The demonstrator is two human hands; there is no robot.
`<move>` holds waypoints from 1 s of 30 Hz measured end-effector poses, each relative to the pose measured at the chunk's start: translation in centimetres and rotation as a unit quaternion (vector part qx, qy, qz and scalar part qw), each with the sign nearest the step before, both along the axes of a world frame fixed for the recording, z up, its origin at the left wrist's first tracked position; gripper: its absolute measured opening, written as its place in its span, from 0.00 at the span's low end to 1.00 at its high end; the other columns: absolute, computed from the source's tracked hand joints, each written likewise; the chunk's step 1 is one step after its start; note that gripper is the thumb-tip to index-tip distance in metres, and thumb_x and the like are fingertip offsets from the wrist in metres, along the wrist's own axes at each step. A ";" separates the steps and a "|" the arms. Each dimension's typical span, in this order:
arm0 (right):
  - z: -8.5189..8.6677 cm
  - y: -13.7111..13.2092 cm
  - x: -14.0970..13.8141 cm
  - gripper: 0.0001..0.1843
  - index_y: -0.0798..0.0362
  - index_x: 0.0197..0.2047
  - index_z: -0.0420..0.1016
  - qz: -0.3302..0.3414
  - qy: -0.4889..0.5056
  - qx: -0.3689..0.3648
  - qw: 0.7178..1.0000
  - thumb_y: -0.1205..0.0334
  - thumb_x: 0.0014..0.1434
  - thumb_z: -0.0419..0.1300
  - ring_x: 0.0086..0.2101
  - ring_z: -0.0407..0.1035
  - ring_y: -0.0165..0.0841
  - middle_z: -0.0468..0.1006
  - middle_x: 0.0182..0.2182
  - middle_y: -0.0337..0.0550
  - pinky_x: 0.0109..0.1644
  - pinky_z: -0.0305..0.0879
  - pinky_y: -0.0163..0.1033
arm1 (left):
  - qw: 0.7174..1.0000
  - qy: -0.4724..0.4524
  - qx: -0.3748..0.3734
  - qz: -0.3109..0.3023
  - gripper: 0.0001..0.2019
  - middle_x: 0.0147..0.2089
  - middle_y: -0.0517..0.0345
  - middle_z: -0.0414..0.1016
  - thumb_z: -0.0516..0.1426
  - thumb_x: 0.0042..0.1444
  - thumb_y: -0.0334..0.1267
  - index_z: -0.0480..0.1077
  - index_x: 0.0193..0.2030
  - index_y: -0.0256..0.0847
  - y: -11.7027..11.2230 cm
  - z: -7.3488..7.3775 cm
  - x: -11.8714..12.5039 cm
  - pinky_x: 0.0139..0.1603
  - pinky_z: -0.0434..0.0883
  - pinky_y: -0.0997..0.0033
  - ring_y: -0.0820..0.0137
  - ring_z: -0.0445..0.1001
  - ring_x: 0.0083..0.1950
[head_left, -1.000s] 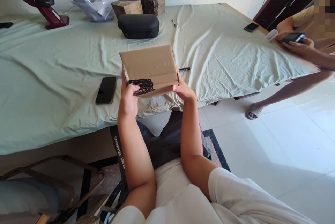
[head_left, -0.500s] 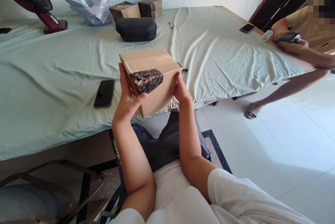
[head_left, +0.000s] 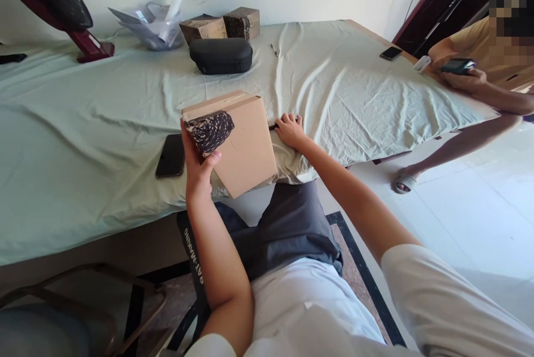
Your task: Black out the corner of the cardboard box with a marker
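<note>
Black and rectangular, a phone [head_left: 169, 155] is seen beside the left hand [head_left: 198, 172], which is clasped around a brown cardboard box [head_left: 246, 145] at the near edge of the green cloth-covered surface [head_left: 83, 173]. The box is now held one-handed: the right hand [head_left: 290, 131] has been moved onto a slim black pen [head_left: 272, 127], half curled; whether it is gripped cannot be told.

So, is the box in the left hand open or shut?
The box looks shut: no raised flap shows. Its hidden sides: cannot tell.
</note>
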State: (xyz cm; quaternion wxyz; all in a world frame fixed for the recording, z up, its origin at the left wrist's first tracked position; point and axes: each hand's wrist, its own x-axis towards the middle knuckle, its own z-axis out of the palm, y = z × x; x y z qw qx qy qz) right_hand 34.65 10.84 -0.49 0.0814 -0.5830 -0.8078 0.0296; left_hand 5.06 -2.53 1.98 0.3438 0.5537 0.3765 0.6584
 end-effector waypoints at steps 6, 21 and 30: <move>-0.1 -0.8 -0.6 0.23 0.57 0.68 0.73 -0.031 -0.017 -0.006 0.999 0.59 0.83 0.43 0.54 0.76 0.51 0.81 0.61 0.63 0.53 0.67 0.48 | 0.999 -0.035 -0.006 0.001 0.60 0.84 0.47 0.62 0.74 0.46 0.56 0.55 0.84 0.50 -0.1 -0.1 -0.3 0.87 0.54 0.40 0.45 0.63 0.83; 4.3 -0.6 0.5 0.52 0.47 0.90 0.37 -0.012 -0.047 -0.148 0.988 0.73 0.70 0.54 0.41 0.79 0.43 0.87 0.54 0.60 0.42 0.67 0.41 | 1.000 -0.019 -0.005 -0.001 0.61 0.84 0.49 0.61 0.74 0.48 0.59 0.53 0.86 0.57 0.8 -0.5 -0.3 0.84 0.60 0.41 0.47 0.67 0.79; 9.4 -1.0 3.5 0.18 0.53 0.50 0.88 -0.027 0.232 -0.251 0.939 0.68 0.62 0.59 0.19 0.59 0.27 0.84 0.31 0.47 0.25 0.61 0.38 | 0.997 -0.054 -0.037 0.044 0.62 0.80 0.48 0.66 0.70 0.50 0.59 0.47 0.88 0.56 1.2 -1.3 -0.3 0.80 0.67 0.49 0.48 0.70 0.77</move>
